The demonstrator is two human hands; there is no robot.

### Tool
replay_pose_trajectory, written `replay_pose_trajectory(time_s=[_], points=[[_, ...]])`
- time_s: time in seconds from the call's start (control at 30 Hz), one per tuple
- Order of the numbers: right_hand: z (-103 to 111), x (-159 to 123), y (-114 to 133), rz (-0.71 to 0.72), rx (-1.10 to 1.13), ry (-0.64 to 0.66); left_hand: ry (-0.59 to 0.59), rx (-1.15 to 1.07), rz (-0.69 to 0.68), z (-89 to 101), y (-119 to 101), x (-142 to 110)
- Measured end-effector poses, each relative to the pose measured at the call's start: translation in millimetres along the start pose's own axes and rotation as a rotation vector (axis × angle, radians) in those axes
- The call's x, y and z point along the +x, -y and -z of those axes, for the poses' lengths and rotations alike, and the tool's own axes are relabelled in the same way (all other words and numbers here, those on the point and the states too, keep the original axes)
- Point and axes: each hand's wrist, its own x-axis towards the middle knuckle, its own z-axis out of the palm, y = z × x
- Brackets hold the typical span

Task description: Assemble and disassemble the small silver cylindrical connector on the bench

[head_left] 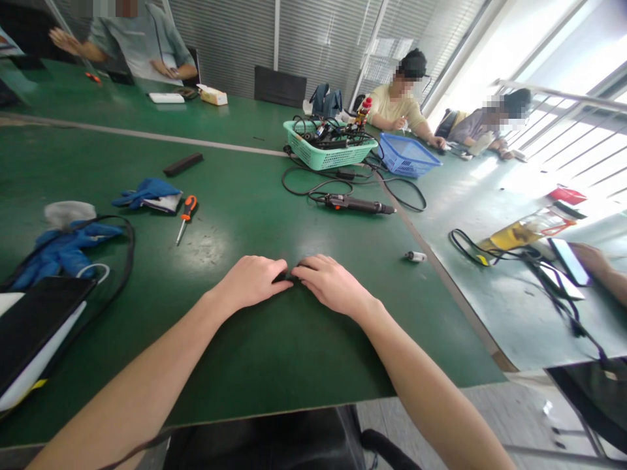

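On the green table (274, 352), my left hand (251, 281) and my right hand (332, 281) meet fingertip to fingertip. Between them is a small black object (289, 276). The fingers of both hands curl round it and hide most of it, so I cannot make out its kind. Beyond my left hand lies a screwdriver (187, 212) with an orange and black handle. Ahead of my right hand rests a black electric screwdriver (357, 204) on its cord. A small silver and white piece (415, 256) lies further right.
Blue gloves (149, 194) and a black phone (44, 326) are on the left, near a dark bar (183, 164). A green basket (333, 156) of cables and a blue basket (409, 156) stand behind. Drink bottle (524, 232) at right. Several people sit around the tables.
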Motion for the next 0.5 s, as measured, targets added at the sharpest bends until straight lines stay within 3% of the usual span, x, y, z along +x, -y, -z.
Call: replay_pose_trajectory(time_s=[0.13,0.27,0.4,0.5], points=[[8,5,-40,-0.069,-0.097,0.043,0.013,-0.024,0.016,1.8,-2,-1],[19,-5,-114,-0.200,-0.130,0.064,0.007,-0.050,0.000,2.1,-2,-2],[34,-38,-189,-0.292,-0.162,0.087,-0.005,-0.063,-0.002,0.2,-1,-3],[41,-75,-225,-0.423,-0.178,0.072,-0.013,-0.080,-0.009,-1.5,0,-3]])
